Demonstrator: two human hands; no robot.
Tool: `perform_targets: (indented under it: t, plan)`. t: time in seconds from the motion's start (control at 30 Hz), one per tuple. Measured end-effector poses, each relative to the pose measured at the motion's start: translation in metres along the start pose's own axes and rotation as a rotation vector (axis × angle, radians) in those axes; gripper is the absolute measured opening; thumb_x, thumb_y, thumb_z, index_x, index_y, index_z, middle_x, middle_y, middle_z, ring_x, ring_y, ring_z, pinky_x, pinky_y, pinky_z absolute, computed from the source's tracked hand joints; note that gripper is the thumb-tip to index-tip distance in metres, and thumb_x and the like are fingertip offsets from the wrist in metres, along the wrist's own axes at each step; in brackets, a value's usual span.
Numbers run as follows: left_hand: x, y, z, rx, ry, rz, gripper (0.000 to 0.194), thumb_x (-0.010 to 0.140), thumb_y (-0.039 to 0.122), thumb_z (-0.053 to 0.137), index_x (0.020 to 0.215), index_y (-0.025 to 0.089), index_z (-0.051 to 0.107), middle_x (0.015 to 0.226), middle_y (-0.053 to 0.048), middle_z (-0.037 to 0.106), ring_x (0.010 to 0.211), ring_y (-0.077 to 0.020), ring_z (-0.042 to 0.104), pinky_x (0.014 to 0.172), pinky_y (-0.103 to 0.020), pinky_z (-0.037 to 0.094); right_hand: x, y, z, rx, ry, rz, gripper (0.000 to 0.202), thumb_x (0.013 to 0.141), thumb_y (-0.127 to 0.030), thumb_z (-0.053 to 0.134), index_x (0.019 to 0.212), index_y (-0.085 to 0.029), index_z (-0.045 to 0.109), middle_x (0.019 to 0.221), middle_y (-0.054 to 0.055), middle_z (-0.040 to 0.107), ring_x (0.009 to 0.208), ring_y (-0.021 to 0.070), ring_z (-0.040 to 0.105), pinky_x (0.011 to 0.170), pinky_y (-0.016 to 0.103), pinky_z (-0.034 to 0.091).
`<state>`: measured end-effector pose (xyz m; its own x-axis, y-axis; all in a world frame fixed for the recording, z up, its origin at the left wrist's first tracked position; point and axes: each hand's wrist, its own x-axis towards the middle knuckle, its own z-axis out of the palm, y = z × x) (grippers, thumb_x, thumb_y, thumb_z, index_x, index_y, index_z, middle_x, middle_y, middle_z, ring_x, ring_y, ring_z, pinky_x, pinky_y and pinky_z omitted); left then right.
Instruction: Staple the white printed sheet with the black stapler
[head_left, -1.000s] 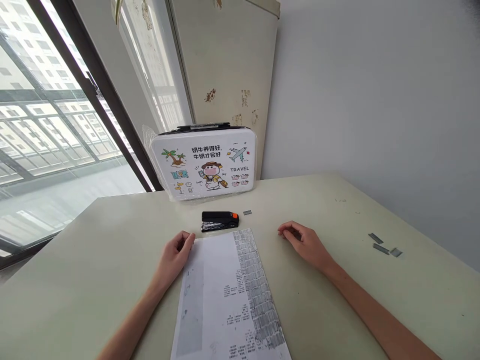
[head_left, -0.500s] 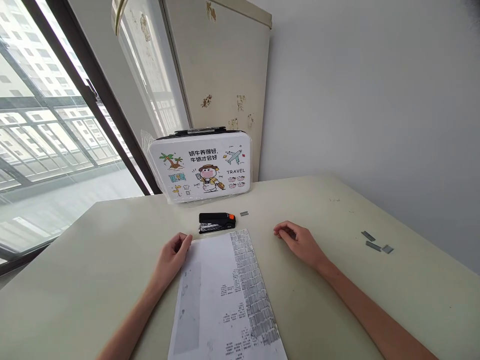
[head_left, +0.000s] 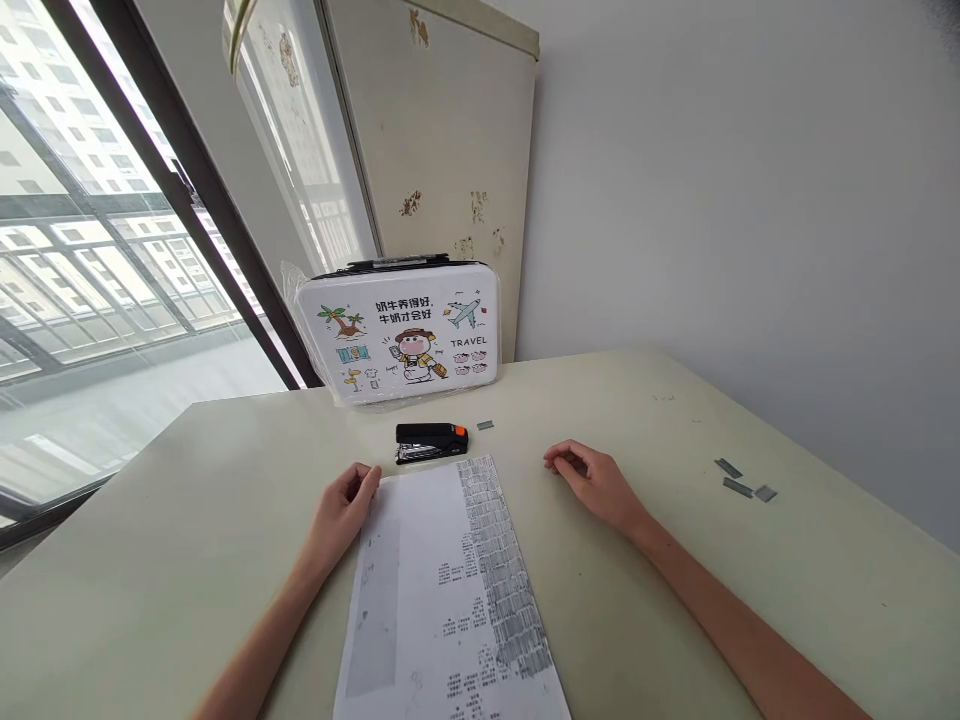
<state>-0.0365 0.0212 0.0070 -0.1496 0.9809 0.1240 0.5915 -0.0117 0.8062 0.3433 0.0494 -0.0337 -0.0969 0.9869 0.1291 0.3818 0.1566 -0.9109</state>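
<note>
A printed sheet of paper (head_left: 424,600), with dense dark marks down its right side, lies on the table in front of me. My left hand (head_left: 343,505) rests at its far left corner, fingers curled in and thumb tip at the paper's edge; no grip on the sheet shows. To the right of the paper, my right hand (head_left: 596,485) lies on the table, fingers loosely curled together with nothing visible in them. Just beyond the paper sits a black stapler (head_left: 431,442) with an orange patch, touched by neither hand. Beside it is a small strip of staples (head_left: 485,425).
Several grey staple strips (head_left: 738,487) lie on the right of the table (head_left: 150,570). At the back stands a white case (head_left: 401,335) with cartoon prints, in clear plastic. Behind it is a worn cabinet (head_left: 450,130); a window is on the left.
The whole view has shifted slightly. Both hands, the paper and the stapler keep their places relative to one another.
</note>
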Motion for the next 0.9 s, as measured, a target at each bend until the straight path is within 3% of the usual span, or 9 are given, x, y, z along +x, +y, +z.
perform_targets:
  t: [0.47, 0.6, 0.67, 0.77, 0.83, 0.9]
  plan:
    - [-0.001, -0.004, 0.0, -0.013, 0.008, 0.028, 0.047, 0.095, 0.064, 0.051, 0.074, 0.022, 0.047, 0.067, 0.004, 0.042, 0.065, -0.0151, 0.04, 0.061, -0.026, 0.034, 0.001, 0.002, 0.001, 0.008, 0.01, -0.02, 0.023, 0.093, -0.042, 0.054, 0.095, -0.027, 0.07, 0.097, 0.004, 0.077, 0.093, 0.0228, 0.072, 0.086, 0.038, 0.055]
    - [-0.003, -0.001, 0.001, 0.058, 0.097, 0.076, 0.044, 0.099, 0.06, 0.048, 0.076, 0.022, 0.05, 0.071, 0.002, 0.049, 0.067, -0.0167, 0.046, 0.065, -0.028, 0.039, 0.003, 0.005, 0.002, 0.01, 0.008, -0.035, 0.022, 0.094, -0.041, 0.054, 0.096, -0.027, 0.071, 0.098, 0.004, 0.078, 0.096, 0.0232, 0.072, 0.089, 0.039, 0.055]
    - [-0.001, 0.004, 0.003, 0.144, 0.182, 0.157, 0.038, 0.101, 0.056, 0.047, 0.083, 0.023, 0.055, 0.082, -0.001, 0.059, 0.079, -0.0203, 0.054, 0.07, -0.029, 0.043, 0.004, 0.006, 0.002, 0.004, 0.004, -0.039, 0.022, 0.094, -0.04, 0.054, 0.095, -0.027, 0.071, 0.097, 0.004, 0.077, 0.095, 0.023, 0.072, 0.091, 0.04, 0.054]
    - [0.01, 0.017, 0.006, 0.287, 0.23, 0.39, 0.031, 0.101, 0.051, 0.049, 0.108, 0.023, 0.062, 0.118, -0.009, 0.066, 0.113, -0.0284, 0.057, 0.095, -0.039, 0.047, 0.003, 0.005, 0.001, -0.003, -0.002, -0.039, 0.021, 0.094, -0.039, 0.054, 0.095, -0.027, 0.07, 0.098, 0.004, 0.077, 0.095, 0.0228, 0.072, 0.089, 0.039, 0.054]
    - [0.022, 0.026, 0.007, 0.363, 0.168, 0.526, 0.036, 0.101, 0.05, 0.052, 0.124, 0.024, 0.06, 0.135, -0.012, 0.062, 0.129, -0.0318, 0.051, 0.11, -0.048, 0.039, 0.002, 0.003, 0.001, -0.003, -0.003, -0.036, 0.021, 0.094, -0.039, 0.054, 0.095, -0.027, 0.07, 0.1, 0.004, 0.078, 0.095, 0.0228, 0.072, 0.087, 0.038, 0.054]
    - [0.035, 0.035, 0.007, 0.414, 0.035, 0.565, 0.044, 0.099, 0.052, 0.055, 0.132, 0.024, 0.058, 0.139, -0.013, 0.061, 0.134, -0.0338, 0.049, 0.115, -0.052, 0.034, 0.001, 0.002, 0.001, -0.002, -0.002, -0.037, 0.02, 0.094, -0.039, 0.054, 0.095, -0.027, 0.07, 0.099, 0.004, 0.078, 0.093, 0.0227, 0.072, 0.085, 0.037, 0.054]
